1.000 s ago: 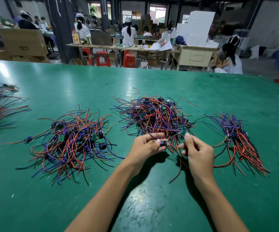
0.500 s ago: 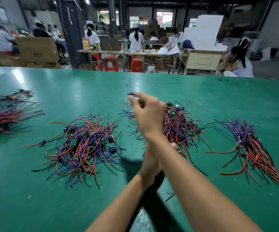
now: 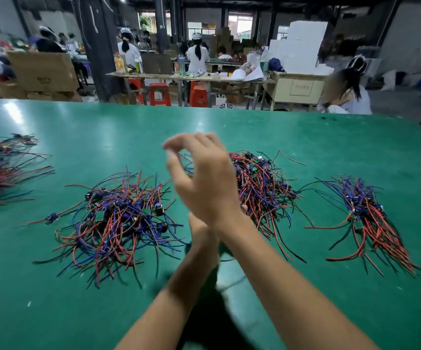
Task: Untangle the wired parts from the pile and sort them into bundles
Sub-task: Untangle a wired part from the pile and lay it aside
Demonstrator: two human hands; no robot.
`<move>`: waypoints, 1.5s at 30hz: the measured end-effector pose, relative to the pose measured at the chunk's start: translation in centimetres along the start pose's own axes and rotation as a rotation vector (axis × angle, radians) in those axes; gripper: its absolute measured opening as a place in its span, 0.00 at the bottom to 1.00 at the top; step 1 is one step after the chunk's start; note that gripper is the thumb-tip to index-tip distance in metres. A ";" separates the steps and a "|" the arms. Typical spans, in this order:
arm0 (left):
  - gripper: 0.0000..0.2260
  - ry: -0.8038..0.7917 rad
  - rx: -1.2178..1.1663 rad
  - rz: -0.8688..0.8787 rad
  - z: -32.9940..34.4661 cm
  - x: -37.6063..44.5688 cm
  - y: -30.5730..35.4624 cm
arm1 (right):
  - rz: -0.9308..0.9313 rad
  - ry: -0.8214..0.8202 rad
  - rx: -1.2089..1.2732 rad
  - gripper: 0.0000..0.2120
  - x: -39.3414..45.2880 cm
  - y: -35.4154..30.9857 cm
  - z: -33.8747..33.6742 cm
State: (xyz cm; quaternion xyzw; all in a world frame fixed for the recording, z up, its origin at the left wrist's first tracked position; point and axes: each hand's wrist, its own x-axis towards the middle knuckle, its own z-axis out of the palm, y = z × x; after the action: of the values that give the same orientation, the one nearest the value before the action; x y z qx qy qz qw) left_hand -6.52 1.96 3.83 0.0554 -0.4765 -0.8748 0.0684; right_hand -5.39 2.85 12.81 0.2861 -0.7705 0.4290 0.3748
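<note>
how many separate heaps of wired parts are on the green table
4: a messy pile left of centre, one partly behind the raised right hand, a neater bundle at right, and one cut off at the left edge.

Table point(image 3: 229, 132) green; wire piles point(image 3: 118, 218) red, blue, black; stools point(image 3: 159, 93) red

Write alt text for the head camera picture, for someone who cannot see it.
A person's right hand is raised, blurred, fingers loosely curled, over a green table; the left hand is mostly hidden behind its wrist. Three heaps of red, blue and black wired parts lie across the table: left, middle and right.
</note>
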 end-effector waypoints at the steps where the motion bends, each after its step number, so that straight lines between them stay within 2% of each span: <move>1: 0.07 0.020 -0.031 0.028 -0.3 0.0 0.1 | 0.049 0.117 -0.001 0.06 -0.5 1.4 -2.0; 3: 0.07 0.067 -0.061 0.030 -0.6 0.0 0.1 | 0.241 0.258 0.044 0.07 -2.1 4.7 -5.1; 5: 0.11 0.103 -0.075 0.006 -0.7 0.2 0.2 | 0.392 0.314 0.018 0.10 -4.8 8.0 -7.2; 9: 0.13 0.083 0.043 0.024 -0.8 0.4 0.0 | 0.349 0.085 -0.173 0.09 -10.7 12.3 -8.9; 13: 0.12 0.109 0.184 0.056 -1.3 0.3 0.3 | 0.373 0.081 -0.217 0.08 -11.6 13.5 -8.7; 15: 0.12 0.135 0.236 0.097 -1.6 0.5 0.9 | 0.401 0.029 -0.229 0.08 -11.5 13.9 -8.5; 17: 0.14 0.201 0.337 0.216 -2.4 1.0 1.6 | 0.415 -0.008 -0.239 0.09 -11.7 14.3 -8.4; 21: 0.09 0.422 0.766 0.702 -5.0 2.1 3.8 | 0.429 0.000 -0.238 0.10 -11.7 14.5 -8.5; 24: 0.10 0.606 0.881 0.852 -6.7 2.8 5.4 | 0.452 0.002 -0.244 0.08 -11.6 14.4 -8.6; 26: 0.14 0.693 1.027 0.782 -8.2 3.3 5.8 | 0.468 -0.006 -0.242 0.08 -11.6 14.6 -8.5; 29: 0.21 0.807 1.241 0.504 -10.1 3.5 5.8 | 0.459 -0.034 -0.238 0.08 -11.6 14.9 -8.3; 30: 0.21 0.825 1.270 0.468 -10.3 3.4 5.8 | 0.475 -0.034 -0.237 0.07 -11.6 14.9 -8.2; 32: 0.20 0.819 1.290 0.498 -10.1 3.3 5.6 | 0.533 0.039 -0.241 0.01 -11.5 14.8 -8.3; 35: 0.17 0.800 1.368 0.563 -9.4 3.3 5.3 | 0.569 0.173 -0.279 0.10 -11.5 14.7 -8.7; 39: 0.13 0.733 1.405 0.708 -7.8 2.9 4.7 | 0.611 0.043 -0.321 0.07 -11.5 15.2 -8.7; 42: 0.10 0.456 1.382 0.824 -5.4 2.3 3.2 | 0.594 0.043 -0.322 0.05 -11.4 15.3 -8.6; 45: 0.07 0.107 1.354 0.800 -3.7 1.6 1.0 | 0.552 0.097 -0.286 0.04 -11.4 14.8 -8.5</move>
State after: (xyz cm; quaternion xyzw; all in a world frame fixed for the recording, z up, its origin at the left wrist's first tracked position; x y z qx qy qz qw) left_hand -7.45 -1.95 2.62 -0.0486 -0.8854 -0.2996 0.3522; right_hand -7.50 18.58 -0.19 -0.0102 -0.8528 0.4151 0.3167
